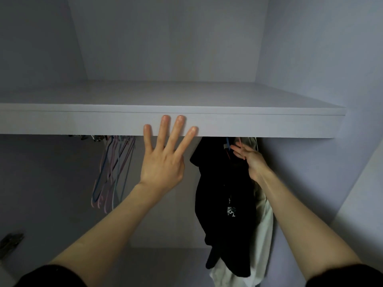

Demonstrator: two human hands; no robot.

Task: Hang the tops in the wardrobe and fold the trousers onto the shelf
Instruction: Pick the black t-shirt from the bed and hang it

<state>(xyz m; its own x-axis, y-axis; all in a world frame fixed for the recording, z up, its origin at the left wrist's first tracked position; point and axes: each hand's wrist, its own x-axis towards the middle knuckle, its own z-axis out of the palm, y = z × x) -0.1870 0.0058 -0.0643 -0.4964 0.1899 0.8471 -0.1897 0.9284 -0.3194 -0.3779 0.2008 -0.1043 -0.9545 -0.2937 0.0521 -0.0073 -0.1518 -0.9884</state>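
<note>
**Two hands raised at the wardrobe shelf**

Two bare forearms reach up from the bottom of the frame into a pale wardrobe. At centre, the left hand (163, 160) is held flat with its fingers (164, 129) straight and spread apart, the tips lying over the front edge of the shelf (269, 125); it holds nothing. Right of centre, the right hand (249, 157) is up under the shelf beside a blue hanger (228, 146), its fingers loosely extended and slightly apart; whether they touch or pinch the hanger cannot be told, as the hand is blurred.

A black top (223, 204) hangs below the shelf at centre right, draping down toward the lower edge of the frame. Just behind it and to its right hangs a white garment (266, 224), touching the black one. Left of centre, a bunch of bare hangers (113, 172) in pink and blue hangs under the shelf, well apart from the clothes. At the lower left edge a metal hinge (11, 244) shows.
</note>
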